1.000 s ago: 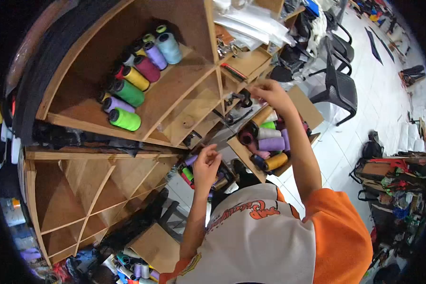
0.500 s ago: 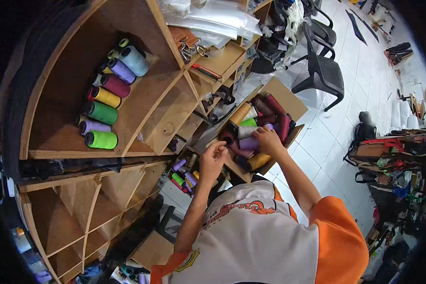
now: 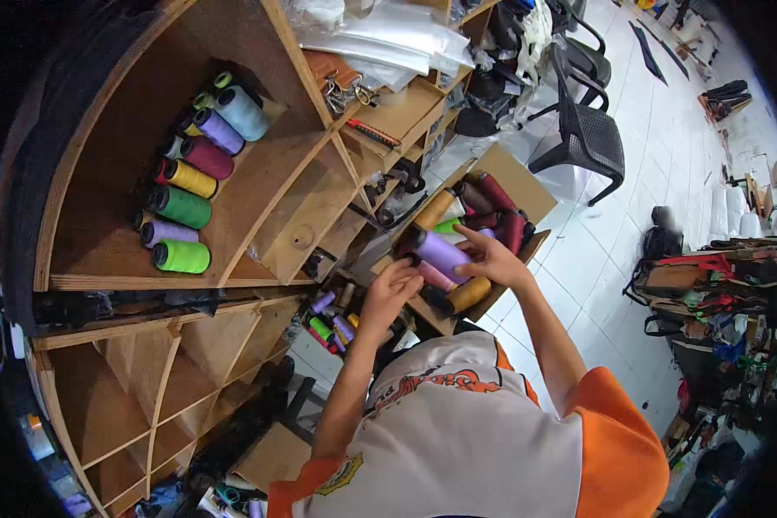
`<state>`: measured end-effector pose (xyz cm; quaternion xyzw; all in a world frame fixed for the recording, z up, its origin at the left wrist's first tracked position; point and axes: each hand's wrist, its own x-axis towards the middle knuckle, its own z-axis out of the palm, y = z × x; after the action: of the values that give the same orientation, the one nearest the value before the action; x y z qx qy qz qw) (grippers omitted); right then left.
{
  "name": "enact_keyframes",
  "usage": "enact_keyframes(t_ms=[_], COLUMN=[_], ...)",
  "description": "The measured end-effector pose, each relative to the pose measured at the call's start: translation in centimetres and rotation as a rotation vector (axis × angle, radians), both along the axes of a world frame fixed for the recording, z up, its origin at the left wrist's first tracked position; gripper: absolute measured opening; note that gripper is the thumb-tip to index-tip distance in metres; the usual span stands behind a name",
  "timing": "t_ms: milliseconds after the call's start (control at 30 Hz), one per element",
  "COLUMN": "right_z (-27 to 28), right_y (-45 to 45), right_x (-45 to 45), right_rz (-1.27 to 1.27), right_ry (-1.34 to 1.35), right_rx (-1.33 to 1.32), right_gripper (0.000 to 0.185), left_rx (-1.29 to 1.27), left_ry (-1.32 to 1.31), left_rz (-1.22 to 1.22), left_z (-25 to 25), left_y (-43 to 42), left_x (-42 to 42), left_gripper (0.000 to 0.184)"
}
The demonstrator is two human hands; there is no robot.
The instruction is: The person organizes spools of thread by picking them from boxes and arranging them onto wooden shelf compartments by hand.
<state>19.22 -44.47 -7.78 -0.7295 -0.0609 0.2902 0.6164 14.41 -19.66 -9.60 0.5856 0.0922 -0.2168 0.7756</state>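
Observation:
A lilac thread spool (image 3: 441, 255) is in my right hand (image 3: 492, 262), which grips its right side above an open cardboard box (image 3: 516, 186). My left hand (image 3: 390, 295) is close to the spool's left end, fingers loosely bent and apart, holding nothing I can see. Inside the box lie more thread spools: a tan one (image 3: 435, 210), a dark red one (image 3: 497, 192), a mustard one (image 3: 469, 295) and a pink one (image 3: 437, 277). The lilac spool and my fingers cover part of the box's contents.
At the left, a wooden shelf (image 3: 259, 226) holds a row of spools, with a lime green one (image 3: 181, 256) in front. Below my left hand, more small spools (image 3: 321, 328) lie in a container. A black chair (image 3: 591, 142) stands on the white tiled floor beyond the box.
My right hand has lifted the lilac spool from among the others and moved it up and left. My left hand has lowered slightly and its fingers have loosened from a pinch.

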Motion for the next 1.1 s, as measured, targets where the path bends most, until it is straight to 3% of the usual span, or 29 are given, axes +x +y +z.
enact_keyframes(t_ms=[167,233,300,333,367,400,500,600,667,900,1100], right_z=[1.3,-1.0,-3.0,-2.6,-7.7,-7.1,-10.9,-11.8,-12.3,-7.2,6.8], right_y=[4.9,5.3,5.8,6.1,5.4,5.4,4.7,5.3,5.7,4.9,8.3], right_x=[-0.4,0.4,1.9,2.9,4.5,5.5,7.8,8.8,9.2,7.1,1.1], right_rz=[0.111,0.048,-0.194,-0.353,-0.547,-0.59,-0.639,-0.683,-0.711,-0.752,-0.435], right_ry=[-0.035,0.032,0.053,0.027,-0.057,-0.018,0.227,0.371,0.422,0.45,0.034], right_rx=[0.06,0.176,0.243,-0.001,-0.137,-0.365,-0.164,0.081,0.069,0.123,0.034], right_gripper=[0.08,0.071,0.057,0.046,0.04,0.034,0.018,0.015,0.018,0.024,0.049], left_rx=[0.002,0.083,0.097,0.074,0.049,0.12,0.088,0.003,-0.011,-0.536,-0.324], left_ry=[-0.044,-0.066,-0.113,-0.1,-0.083,-0.102,-0.111,-0.088,-0.055,-0.039,-0.073], left_rz=[0.094,0.133,0.219,0.245,0.27,0.246,0.352,0.439,0.47,0.614,0.54], left_z=[0.8,1.1,1.4,0.8,0.3,-0.2,0.6,0.2,-0.7,-0.4,3.5], left_y=[-0.4,0.5,1.1,1.7,2.3,3.2,4.3,5.3,5.9,5.8,5.0], left_x=[-0.2,-0.5,-1.1,-1.5,-2.0,-2.3,-3.4,-4.5,-5.2,-5.5,-3.7], left_gripper=[0.043,0.041,0.037,0.036,0.036,0.036,0.037,0.04,0.041,0.037,0.039])
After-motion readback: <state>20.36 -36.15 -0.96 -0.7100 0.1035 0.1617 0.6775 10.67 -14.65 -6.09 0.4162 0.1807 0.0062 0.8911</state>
